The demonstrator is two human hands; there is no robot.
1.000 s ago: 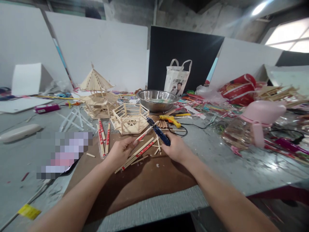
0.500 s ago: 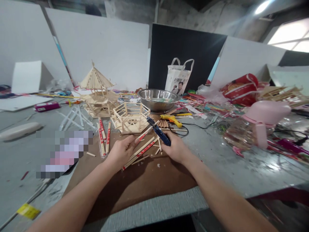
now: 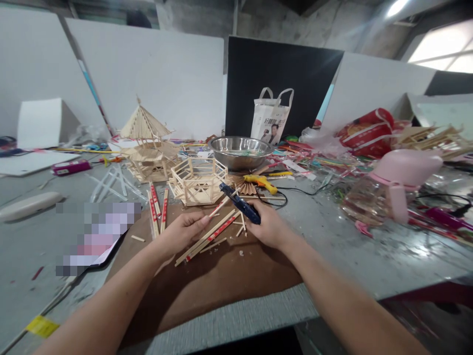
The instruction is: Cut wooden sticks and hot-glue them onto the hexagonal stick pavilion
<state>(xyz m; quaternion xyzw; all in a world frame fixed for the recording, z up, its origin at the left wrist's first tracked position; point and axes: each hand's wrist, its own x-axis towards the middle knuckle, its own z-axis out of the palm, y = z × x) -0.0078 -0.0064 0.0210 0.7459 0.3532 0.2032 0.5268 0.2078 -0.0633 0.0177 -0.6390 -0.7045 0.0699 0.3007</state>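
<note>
Stick (image 3: 217, 210) pinched in left hand (image 3: 187, 228), far end crossing dark-blue pliers (image 3: 248, 209) wrapped by right hand (image 3: 272, 224); bite of the jaws impossible to tell. Under the grip, loose sticks (image 3: 221, 229) on brown mat (image 3: 221, 286). Just beyond, railed wooden frame (image 3: 199, 183); farther left, pagoda model (image 3: 146, 125).
</note>
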